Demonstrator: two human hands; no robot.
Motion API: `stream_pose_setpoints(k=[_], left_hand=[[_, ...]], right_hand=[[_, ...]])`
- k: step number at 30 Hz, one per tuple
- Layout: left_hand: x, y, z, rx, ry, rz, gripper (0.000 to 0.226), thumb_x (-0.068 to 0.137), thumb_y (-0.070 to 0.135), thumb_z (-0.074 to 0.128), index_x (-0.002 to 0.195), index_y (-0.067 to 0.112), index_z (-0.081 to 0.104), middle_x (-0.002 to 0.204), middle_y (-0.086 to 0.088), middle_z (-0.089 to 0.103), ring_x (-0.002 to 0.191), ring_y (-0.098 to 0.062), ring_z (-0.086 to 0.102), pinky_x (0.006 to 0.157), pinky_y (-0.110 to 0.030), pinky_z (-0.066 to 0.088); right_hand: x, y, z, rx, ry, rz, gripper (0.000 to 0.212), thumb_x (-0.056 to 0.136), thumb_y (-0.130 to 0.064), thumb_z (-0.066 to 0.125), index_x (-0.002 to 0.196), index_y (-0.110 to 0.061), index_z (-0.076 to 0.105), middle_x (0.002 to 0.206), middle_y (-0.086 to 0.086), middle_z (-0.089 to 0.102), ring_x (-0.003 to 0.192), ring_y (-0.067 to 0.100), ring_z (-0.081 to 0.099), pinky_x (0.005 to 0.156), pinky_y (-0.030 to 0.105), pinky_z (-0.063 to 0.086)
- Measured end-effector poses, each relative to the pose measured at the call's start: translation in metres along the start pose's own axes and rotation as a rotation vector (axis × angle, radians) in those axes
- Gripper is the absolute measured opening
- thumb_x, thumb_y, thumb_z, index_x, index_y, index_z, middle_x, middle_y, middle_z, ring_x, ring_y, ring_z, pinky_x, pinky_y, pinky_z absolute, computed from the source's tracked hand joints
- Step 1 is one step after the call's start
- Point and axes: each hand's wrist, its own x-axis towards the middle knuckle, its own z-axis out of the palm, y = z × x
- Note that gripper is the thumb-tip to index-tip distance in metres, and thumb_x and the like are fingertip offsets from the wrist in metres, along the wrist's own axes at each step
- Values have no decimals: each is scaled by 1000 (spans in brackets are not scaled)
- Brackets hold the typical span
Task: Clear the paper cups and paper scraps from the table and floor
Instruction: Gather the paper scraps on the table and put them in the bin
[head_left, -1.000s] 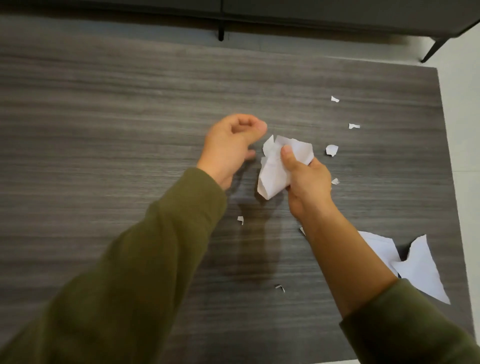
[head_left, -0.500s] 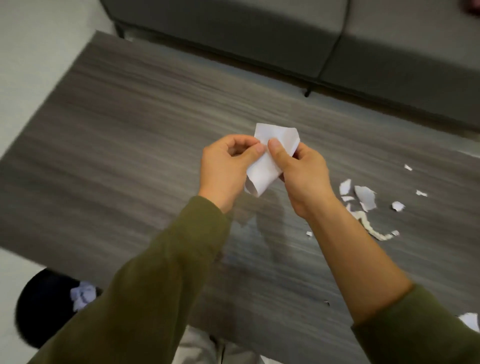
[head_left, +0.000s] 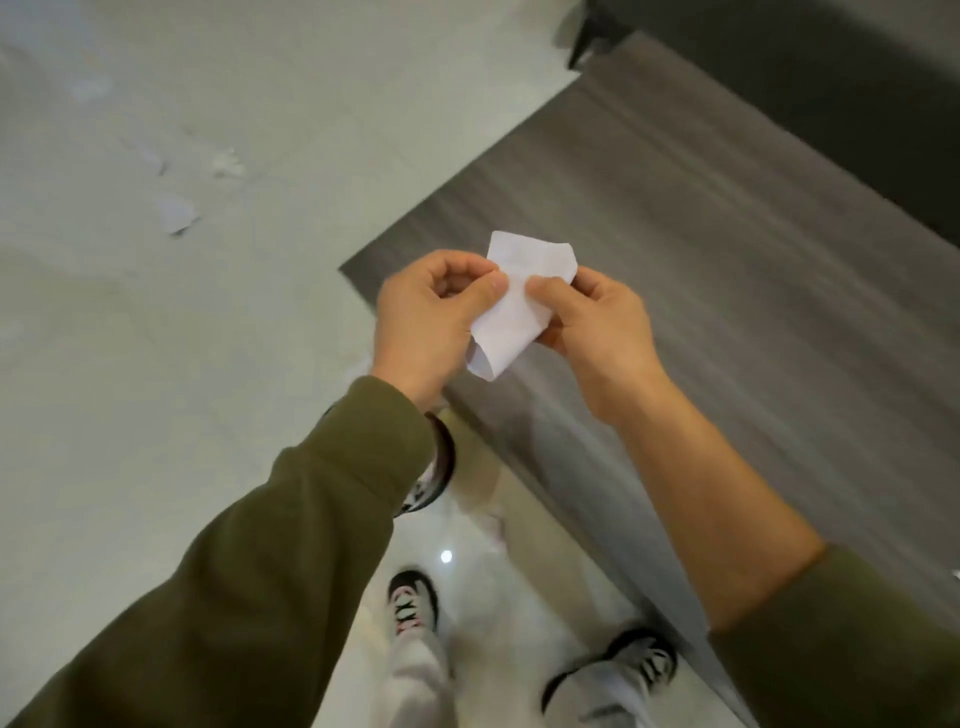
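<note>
Paper piece (head_left: 511, 306): white, folded over on itself, held in the air over the near corner of the bench (head_left: 727, 312), touching neither bench nor floor.

Left hand (head_left: 426, 317): thumb and curled fingers pinch the paper's left edge. Right hand (head_left: 597, 332): thumb on top and fingers underneath pinch the right side.

Change:
- A second ago the right hand alone carries the paper and the left hand is curled beside it, holding nothing. Half a second ago the left joins. Now both hands have it.
- The view swings left, off the scrap-strewn part of the bench and onto the floor (head_left: 156, 364) and the dark bin (head_left: 442, 462), which is now mostly hidden under the left sleeve (head_left: 332, 493).

Reading: the paper is being compacted on its way to the bin. The drop is not yet made. The small scraps seen earlier on the bench are out of view and presumably still to collect.

Count, this view:
- Paper in hands: 1.
- Floor scraps, far left: 3 pale patches, the clearest (head_left: 176, 214), another (head_left: 227, 162) beyond it, and a third that is fainter. All are blurred.
- Possible scrap (head_left: 496, 525) on the floor by the bench edge: 1, uncertain.
- Paper cups: 0 visible.
- Bin: 1.
- Shoes (head_left: 413, 603): 2.
</note>
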Motion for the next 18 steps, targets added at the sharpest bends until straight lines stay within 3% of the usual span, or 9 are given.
stream_pose_setpoints(k=[5, 8, 10, 14, 18], left_hand=[[20, -33, -114, 31, 118, -49, 15, 78, 9, 72, 73, 21, 66, 81, -1, 68, 77, -13, 63, 73, -25, 54], [28, -65, -158, 45, 145, -87, 15, 79, 8, 71, 73, 21, 65, 81, 0, 67, 76, -12, 62, 72, -24, 53], [31, -93, -177, 48, 142, -128, 15, 80, 8, 71, 74, 21, 65, 80, 0, 67, 75, -12, 62, 69, -22, 52], [38, -159, -194, 47, 142, -220, 16, 79, 7, 71, 73, 20, 64, 76, 0, 65, 71, -12, 60, 65, -19, 49], [40, -232, -195, 68, 132, -318, 16, 79, 9, 71, 73, 22, 65, 78, -1, 65, 76, -16, 61, 73, -24, 52]], right_hand=[[7, 39, 109, -7, -88, 110, 22, 86, 0, 60, 108, 1, 57, 87, 7, 71, 80, 19, 70, 72, 31, 59], [13, 72, 149, -60, -116, 155, 21, 85, -2, 64, 104, -1, 56, 92, 10, 69, 80, 17, 70, 68, 28, 59], [20, 99, 166, -83, -114, 184, 16, 85, -3, 65, 99, -5, 57, 90, 9, 69, 76, 14, 70, 65, 24, 59], [38, 165, 180, -170, -96, 238, 24, 84, -5, 66, 108, -4, 59, 99, 13, 70, 87, 21, 70, 77, 33, 58], [54, 234, 177, -214, -70, 310, 22, 84, -2, 64, 106, -4, 60, 93, 9, 70, 83, 18, 69, 71, 27, 59]])
